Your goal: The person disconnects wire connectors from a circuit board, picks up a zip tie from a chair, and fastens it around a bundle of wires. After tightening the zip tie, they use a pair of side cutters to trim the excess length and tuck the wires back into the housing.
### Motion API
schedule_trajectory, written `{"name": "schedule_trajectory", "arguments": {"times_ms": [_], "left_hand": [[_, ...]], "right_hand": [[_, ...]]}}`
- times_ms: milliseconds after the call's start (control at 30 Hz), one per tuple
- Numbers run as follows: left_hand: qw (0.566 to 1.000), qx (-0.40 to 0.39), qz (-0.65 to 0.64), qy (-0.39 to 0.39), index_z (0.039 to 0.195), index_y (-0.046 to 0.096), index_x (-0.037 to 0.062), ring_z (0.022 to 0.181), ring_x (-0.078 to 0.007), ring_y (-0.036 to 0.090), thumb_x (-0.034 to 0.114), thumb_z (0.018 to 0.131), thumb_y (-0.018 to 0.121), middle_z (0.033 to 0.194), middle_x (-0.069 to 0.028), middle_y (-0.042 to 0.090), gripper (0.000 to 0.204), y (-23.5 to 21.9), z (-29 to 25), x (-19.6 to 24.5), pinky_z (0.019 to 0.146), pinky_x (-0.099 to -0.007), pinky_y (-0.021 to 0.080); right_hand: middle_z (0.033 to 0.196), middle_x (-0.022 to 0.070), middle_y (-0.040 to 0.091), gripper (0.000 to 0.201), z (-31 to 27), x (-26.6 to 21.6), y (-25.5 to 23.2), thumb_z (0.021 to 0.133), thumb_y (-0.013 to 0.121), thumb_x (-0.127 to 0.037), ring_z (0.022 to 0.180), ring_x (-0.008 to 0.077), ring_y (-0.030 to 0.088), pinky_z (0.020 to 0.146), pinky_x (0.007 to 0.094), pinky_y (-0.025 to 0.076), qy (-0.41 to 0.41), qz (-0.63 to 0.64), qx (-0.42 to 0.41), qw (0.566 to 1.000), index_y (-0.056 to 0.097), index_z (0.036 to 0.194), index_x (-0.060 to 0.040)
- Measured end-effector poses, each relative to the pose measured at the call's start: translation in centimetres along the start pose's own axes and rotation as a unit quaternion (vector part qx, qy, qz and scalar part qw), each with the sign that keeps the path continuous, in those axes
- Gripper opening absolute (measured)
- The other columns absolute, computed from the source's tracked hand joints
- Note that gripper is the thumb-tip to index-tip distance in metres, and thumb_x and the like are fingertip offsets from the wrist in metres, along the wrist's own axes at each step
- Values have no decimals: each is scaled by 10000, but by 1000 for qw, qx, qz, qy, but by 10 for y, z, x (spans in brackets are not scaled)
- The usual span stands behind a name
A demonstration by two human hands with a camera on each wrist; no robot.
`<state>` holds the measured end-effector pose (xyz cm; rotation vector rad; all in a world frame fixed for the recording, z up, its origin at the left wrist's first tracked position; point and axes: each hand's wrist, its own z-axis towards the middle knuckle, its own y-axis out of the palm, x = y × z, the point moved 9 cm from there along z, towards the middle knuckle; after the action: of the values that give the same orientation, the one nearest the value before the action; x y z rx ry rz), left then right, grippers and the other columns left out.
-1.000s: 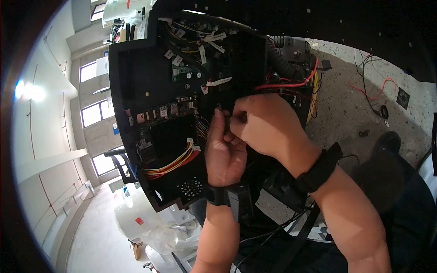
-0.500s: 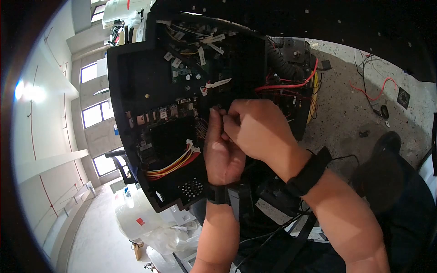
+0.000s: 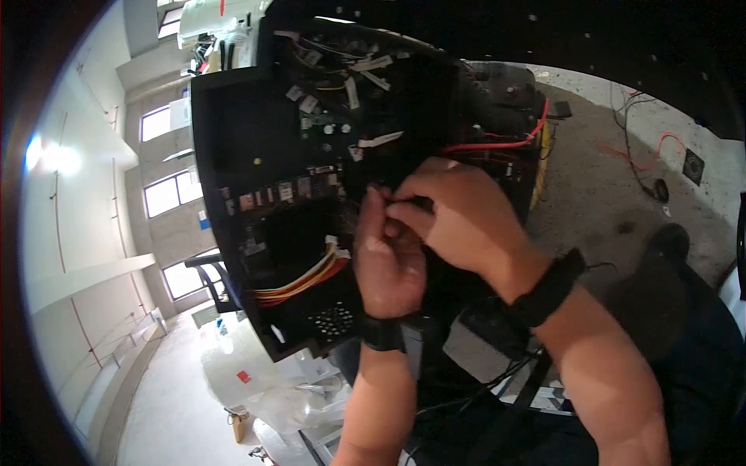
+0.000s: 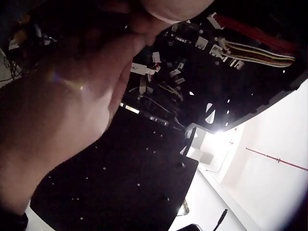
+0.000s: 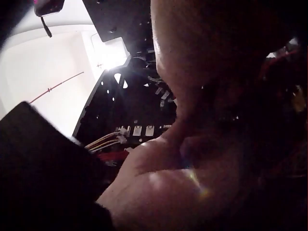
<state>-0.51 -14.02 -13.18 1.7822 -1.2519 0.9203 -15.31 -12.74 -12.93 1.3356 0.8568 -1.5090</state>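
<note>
Over the middle of an open black equipment case (image 3: pixel 225 116), my two hands meet at the fingertips. My left hand (image 3: pixel 388 264) is palm up, its thumb stretched upward and its other fingers curled behind. From the right comes my right hand (image 3: pixel 466 213), thumb and forefinger pinched together beside the left thumb. A small dark piece (image 3: pixel 375 186) shows at these fingertips; I cannot tell its kind. Both wrist views are dark, with the hands overlapping and hiding the pinch. Circuit boards (image 3: pixel 284 190) lie just left of the fingers.
A bundle of yellow, white and red wires (image 3: pixel 307 281) with white connectors hangs loose below the boards. Labelled cables (image 3: pixel 353 89) sit above. A thick red cable (image 3: pixel 497 145) crosses the right side. Plastic-wrapped goods (image 3: pixel 256 373) stand below; more cables lie on the floor (image 3: pixel 590 179).
The right hand shifted left and back right, its thumb and forefinger now reaching straighter toward the left thumb. The left hand stays nearly in place. The head view moved slightly.
</note>
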Motion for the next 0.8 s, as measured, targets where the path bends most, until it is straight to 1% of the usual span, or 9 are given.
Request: {"name": "schedule_trajectory", "arguments": {"times_ms": [100, 167, 433, 500, 533, 567, 700, 767, 800], "left_hand": [[1000, 17, 13, -5, 1000, 565, 81, 621, -31, 409, 209, 932, 533, 813, 32, 541, 148, 2, -9, 2, 554, -173, 355], [997, -69, 12, 12, 1054, 536, 84, 610, -35, 387, 218, 944, 512, 866, 27, 542, 175, 18, -15, 4, 546, -180, 345], [996, -76, 33, 45, 1038, 540, 110, 618, -23, 377, 266, 949, 500, 809, 49, 535, 184, 33, -29, 18, 570, -188, 346], [991, -94, 77, 52, 1091, 580, 122, 940, -115, 573, 389, 918, 512, 985, -3, 621, 325, 37, -30, 28, 849, -297, 455], [993, -76, 61, 61, 1134, 575, 123, 1104, -195, 531, 403, 907, 522, 1141, -55, 601, 363, 28, -27, 34, 976, -361, 392], [993, -75, 64, 61, 1134, 575, 123, 1104, -195, 531, 403, 907, 522, 1141, -55, 601, 363, 27, -28, 36, 976, -361, 392], [986, -138, -73, 58, 1143, 582, 133, 1090, -186, 538, 391, 911, 522, 1154, -40, 604, 352, 35, -33, 44, 982, -350, 394], [993, -68, -41, 91, 1119, 570, 184, 616, -2, 406, 364, 953, 466, 916, 82, 585, 266, 36, -36, 46, 658, -161, 401], [993, -67, -41, 92, 1119, 570, 184, 616, -2, 406, 364, 953, 466, 916, 82, 585, 266, 43, -38, 44, 658, -161, 401]], "right_hand": [[794, 95, 623, 131, 4, -8, -3, 762, 641, -181, 749, 297, 607, 652, 371, 478, -31, -46, -57, 997, 642, 795, -54], [783, 109, 638, 159, 7, -14, -9, 794, 604, -223, 748, 296, 633, 657, 395, 508, -74, -40, -79, 993, 640, 806, -68], [698, 108, 610, 125, 10, -30, -23, 773, 653, -138, 630, 279, 611, 557, 326, 469, -82, 73, 8, 994, 604, 755, -24], [663, 113, 613, 123, 11, -34, -15, 785, 642, -125, 582, 252, 620, 531, 303, 472, -44, 144, -7, 989, 602, 751, -13], [637, 116, 617, 126, 13, -38, -11, 788, 643, -125, 548, 233, 620, 512, 291, 473, -42, 171, -3, 984, 611, 751, -9], [637, 116, 617, 126, 13, -42, -7, 788, 643, -125, 548, 233, 620, 512, 291, 473, -41, 173, -2, 984, 611, 751, -9], [642, 120, 622, 128, 15, -49, 2, 785, 645, -135, 585, 251, 631, 525, 306, 476, -29, 216, 24, 976, 621, 748, -14], [651, 123, 625, 135, 15, -54, 2, 784, 646, -138, 597, 268, 631, 533, 319, 478, -50, 208, 44, 976, 619, 748, -11], [651, 123, 625, 135, 15, -55, 4, 784, 646, -138, 597, 268, 631, 533, 319, 478, -50, 208, 43, 976, 619, 748, -11]]}}
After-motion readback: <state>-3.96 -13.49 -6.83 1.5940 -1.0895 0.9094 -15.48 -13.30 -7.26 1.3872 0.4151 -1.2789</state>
